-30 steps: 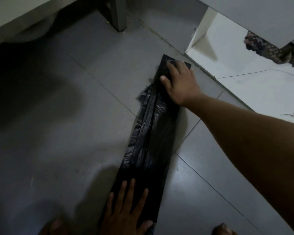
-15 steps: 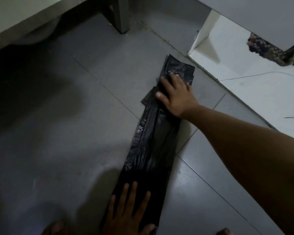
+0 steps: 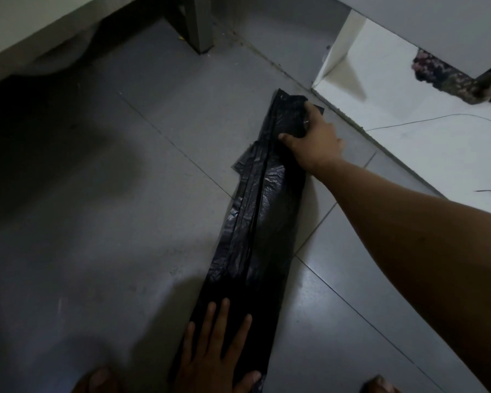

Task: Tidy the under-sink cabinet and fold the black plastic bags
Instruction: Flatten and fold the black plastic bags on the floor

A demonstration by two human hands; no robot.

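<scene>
Fingers of my left hand [image 3: 216, 361], spread, press bag [image 3: 264, 222] at lower centre; right hand [image 3: 313, 137] pinches its upper end.

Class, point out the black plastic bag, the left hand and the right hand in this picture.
black plastic bag [image 3: 267, 211]: head view, middle of the folded strip.
left hand [image 3: 214, 355]: head view, back of the hand pressing the near end.
right hand [image 3: 313, 137]: head view, back of the hand gripping the far end.

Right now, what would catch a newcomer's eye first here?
A long black plastic bag, folded into a narrow strip, lies across the grey floor tiles. The left hand presses its near end flat, fingers spread, while the right hand grips the far end beside the white cabinet base.
</scene>
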